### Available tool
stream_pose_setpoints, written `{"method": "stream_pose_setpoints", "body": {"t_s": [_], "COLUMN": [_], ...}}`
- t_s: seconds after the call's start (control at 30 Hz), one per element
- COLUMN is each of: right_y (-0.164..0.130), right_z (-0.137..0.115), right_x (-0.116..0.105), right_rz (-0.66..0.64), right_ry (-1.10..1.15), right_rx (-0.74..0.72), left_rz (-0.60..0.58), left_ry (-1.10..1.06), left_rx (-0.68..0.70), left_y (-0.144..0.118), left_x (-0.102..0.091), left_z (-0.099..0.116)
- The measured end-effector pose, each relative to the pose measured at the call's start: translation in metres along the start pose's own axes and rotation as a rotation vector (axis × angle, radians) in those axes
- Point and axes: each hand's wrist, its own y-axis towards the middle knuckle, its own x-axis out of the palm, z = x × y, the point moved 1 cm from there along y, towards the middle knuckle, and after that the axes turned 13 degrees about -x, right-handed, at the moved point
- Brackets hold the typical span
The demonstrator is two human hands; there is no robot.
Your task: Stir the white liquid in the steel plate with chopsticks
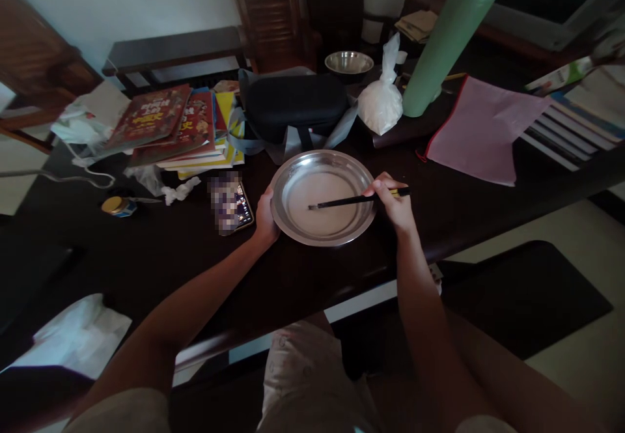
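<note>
A shallow round metal basin [319,239] sits on the dark table near its front edge. Pale, whitish contents [305,189] cover its bottom; whether they are liquid or powder I cannot tell. My left hand [266,215] grips the basin's left rim. Black chopsticks [342,201] with a gold band near the top are pinched in my right hand [394,204], above the right rim. They slant leftward across the basin, and their tips meet the pale contents near the middle. A phone [232,202] with a lit screen lies just left of my left hand.
Behind the basin is a black case [295,104], with a knotted bag of white powder [381,104] and a tall green thermos [446,49] to its right. Stacked books [166,120] and a small jar [118,206] occupy the left. A pink pouch [483,130] lies right.
</note>
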Motion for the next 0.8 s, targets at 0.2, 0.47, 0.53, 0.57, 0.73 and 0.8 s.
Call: {"method": "stream_pose_setpoints", "body": {"t_s": [0.2, 0.47, 0.53, 0.57, 0.73, 0.8], "right_y": [-0.0001, -0.0003, -0.0003, -0.0002, -0.0001, -0.0002], "right_z": [0.0001, 0.0001, -0.0003, -0.0007, -0.0007, 0.0002], "right_x": [-0.0006, -0.0002, 0.0004, 0.0005, -0.0006, -0.0001], "right_rz": [0.068, 0.054, 0.022, 0.020, 0.069, 0.030], "right_ry": [0.009, -0.005, 0.009, -0.003, -0.022, -0.007], "right_rx": [-0.003, 0.004, -0.006, -0.021, -0.007, 0.005], "left_rz": [0.014, 0.037, 0.026, 0.019, 0.026, 0.029], "left_ry": [0.017, -0.015, -0.015, -0.013, -0.008, 0.004], "left_rx": [-0.002, -0.018, -0.023, -0.022, -0.016, -0.016], "left_y": [-0.0003, 0.0003, -0.0007, -0.0012, -0.0023, -0.0018], "left_x": [0.0010, 0.0003, 0.0018, 0.0025, 0.0029, 0.0018], "left_z": [0.0005, -0.0002, 0.0007, 0.0012, 0.0018, 0.0011]}}
